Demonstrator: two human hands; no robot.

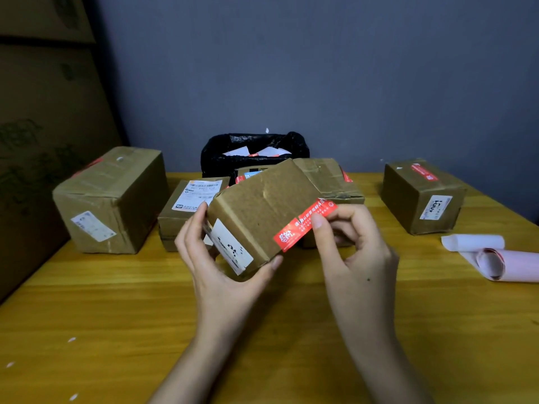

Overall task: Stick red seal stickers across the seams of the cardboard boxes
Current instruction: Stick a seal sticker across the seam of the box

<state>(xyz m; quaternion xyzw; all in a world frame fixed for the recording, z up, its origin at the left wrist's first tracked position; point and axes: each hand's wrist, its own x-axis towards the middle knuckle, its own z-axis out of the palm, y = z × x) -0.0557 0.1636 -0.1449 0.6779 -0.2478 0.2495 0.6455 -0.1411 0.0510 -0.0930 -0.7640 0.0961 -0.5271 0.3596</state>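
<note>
Here the left hand (pixel 221 258) grips the small cardboard box (pixel 259 217) and holds it tilted above the tabletop (pixel 116 316); its fingers (pixel 195 225) curl over the far left side and the thumb presses the near lower corner. I judge the tilt is to turn the right edge of the box toward the other hand. The red seal sticker (pixel 304 224) lies along that edge, just beyond the thumb of the right hand (pixel 355 252). This hand pinches the sticker, thumb on its printed face and the curled fingers behind it, probably to press it down. Its lower end seems already stuck; whether a seam runs under it I cannot tell. Further right of these fingers, a sealed box (pixel 423 196) stands apart, and the roll of backing paper (pixel 495 258) lies within reach for the next sticker.
</note>
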